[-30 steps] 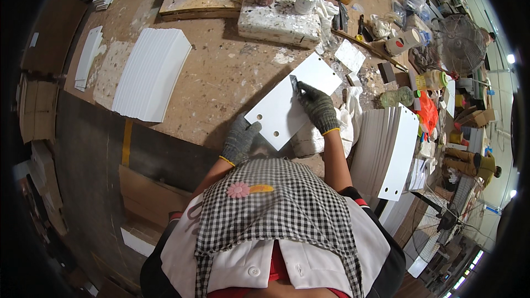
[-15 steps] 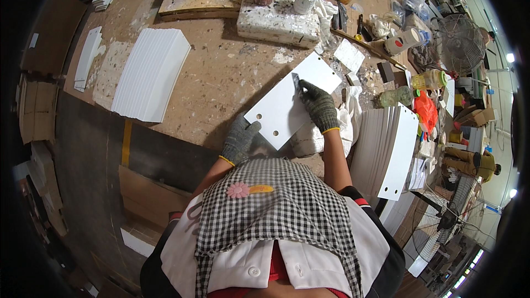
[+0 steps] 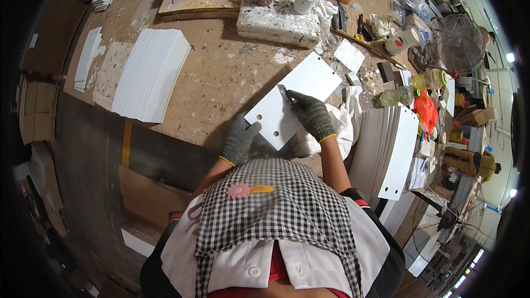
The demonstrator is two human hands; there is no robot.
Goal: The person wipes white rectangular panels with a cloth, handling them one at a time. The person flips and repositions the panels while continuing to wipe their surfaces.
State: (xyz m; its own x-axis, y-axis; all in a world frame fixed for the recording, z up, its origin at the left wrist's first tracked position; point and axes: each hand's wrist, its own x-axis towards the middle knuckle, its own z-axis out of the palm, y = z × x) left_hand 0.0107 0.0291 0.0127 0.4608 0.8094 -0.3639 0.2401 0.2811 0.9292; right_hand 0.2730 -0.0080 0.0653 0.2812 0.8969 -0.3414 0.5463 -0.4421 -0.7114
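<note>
Left hand (image 3: 240,139) grips the white panel's (image 3: 292,99) near edge; right hand (image 3: 312,115) presses a small blade (image 3: 283,92) on it. White rag (image 3: 339,127) beside the right hand, panel stack (image 3: 150,73) well left, on the stained workbench (image 3: 221,77).

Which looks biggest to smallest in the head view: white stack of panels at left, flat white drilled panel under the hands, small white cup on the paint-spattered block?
1. White stack of panels
2. Flat white drilled panel, close in apparent size and nearer the camera, so unsure
3. Small white cup, clearly smallest

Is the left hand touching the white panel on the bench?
Touching. The head view shows the gloved left hand with its fingers laid over the near corner of the white panel, no gap between them. The right hand presses a small blade onto it.
</note>
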